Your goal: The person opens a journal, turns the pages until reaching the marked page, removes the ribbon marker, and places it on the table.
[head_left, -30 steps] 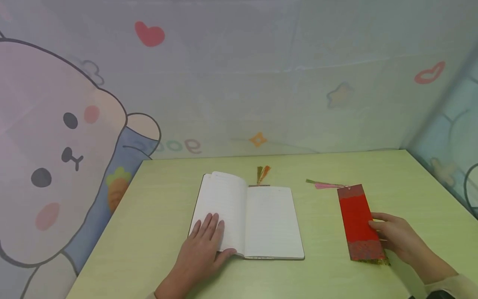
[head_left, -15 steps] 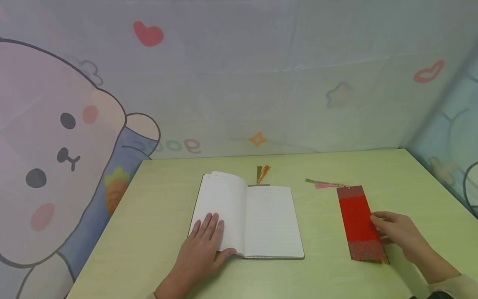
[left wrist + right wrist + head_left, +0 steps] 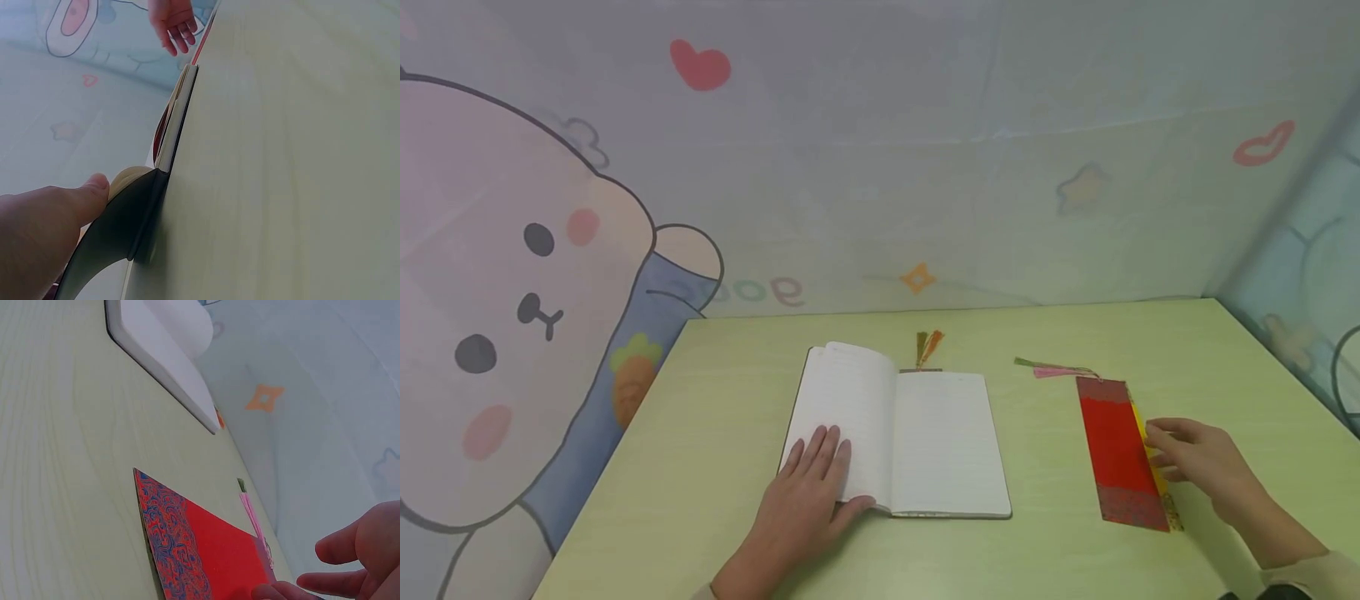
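Observation:
An open notebook (image 3: 951, 450) with blank lined pages lies on the table. My left hand (image 3: 797, 504) rests on its left page with fingers straight; in the left wrist view the thumb (image 3: 94, 190) lies by the raised page edge. At the right lies a red bookmark (image 3: 1120, 446) with patterned ends and a green and pink tassel (image 3: 1056, 369). A yellow strip (image 3: 1157, 467) shows from under its right edge. My right hand (image 3: 1202, 458) is beside that edge, fingers loosely bent and thumb off the bookmark; whether a fingertip touches it I cannot tell.
Green and orange tassels (image 3: 928, 350) stick out past the notebook's top edge, with a dark strip showing behind the right page. The pale green table (image 3: 715, 400) meets a printed cloth backdrop (image 3: 850, 183) at the back. A dark cable (image 3: 1337, 375) hangs at far right.
My right hand has let go of the red bookmark, which has settled slightly left and lower, uncovering the yellow strip at its right edge. My left hand stays on the page.

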A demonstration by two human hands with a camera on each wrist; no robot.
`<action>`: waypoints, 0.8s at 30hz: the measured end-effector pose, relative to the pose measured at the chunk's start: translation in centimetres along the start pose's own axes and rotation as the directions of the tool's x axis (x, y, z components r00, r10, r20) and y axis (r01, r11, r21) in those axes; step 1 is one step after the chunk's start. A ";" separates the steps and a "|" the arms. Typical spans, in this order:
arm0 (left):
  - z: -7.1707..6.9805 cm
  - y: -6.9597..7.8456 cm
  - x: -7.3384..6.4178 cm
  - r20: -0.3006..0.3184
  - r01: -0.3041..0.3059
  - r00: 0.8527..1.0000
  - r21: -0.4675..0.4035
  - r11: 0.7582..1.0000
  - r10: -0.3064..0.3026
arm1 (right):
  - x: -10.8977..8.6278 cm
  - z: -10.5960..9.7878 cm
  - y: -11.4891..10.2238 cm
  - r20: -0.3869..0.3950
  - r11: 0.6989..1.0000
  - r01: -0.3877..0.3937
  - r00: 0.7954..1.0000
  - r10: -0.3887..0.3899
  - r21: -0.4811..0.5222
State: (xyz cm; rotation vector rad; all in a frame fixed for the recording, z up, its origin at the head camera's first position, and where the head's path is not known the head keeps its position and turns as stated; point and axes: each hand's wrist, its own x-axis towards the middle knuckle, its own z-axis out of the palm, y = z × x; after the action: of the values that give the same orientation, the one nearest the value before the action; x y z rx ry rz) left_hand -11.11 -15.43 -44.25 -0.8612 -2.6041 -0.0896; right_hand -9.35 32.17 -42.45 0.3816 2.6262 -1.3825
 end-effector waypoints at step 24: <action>-0.2 0.0 0.1 0.043 0.013 0.999 0.006 1.000 -0.014 | 0.7 5.0 -3.8 -0.011 0.984 0.119 0.993 -0.119 0.133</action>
State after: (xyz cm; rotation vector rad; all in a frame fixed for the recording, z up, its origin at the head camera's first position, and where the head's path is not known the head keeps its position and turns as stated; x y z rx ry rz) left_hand -11.15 -15.42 -44.02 -0.8526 -2.6494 -0.0681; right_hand -11.04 26.11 -42.41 0.2456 2.6050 -1.6018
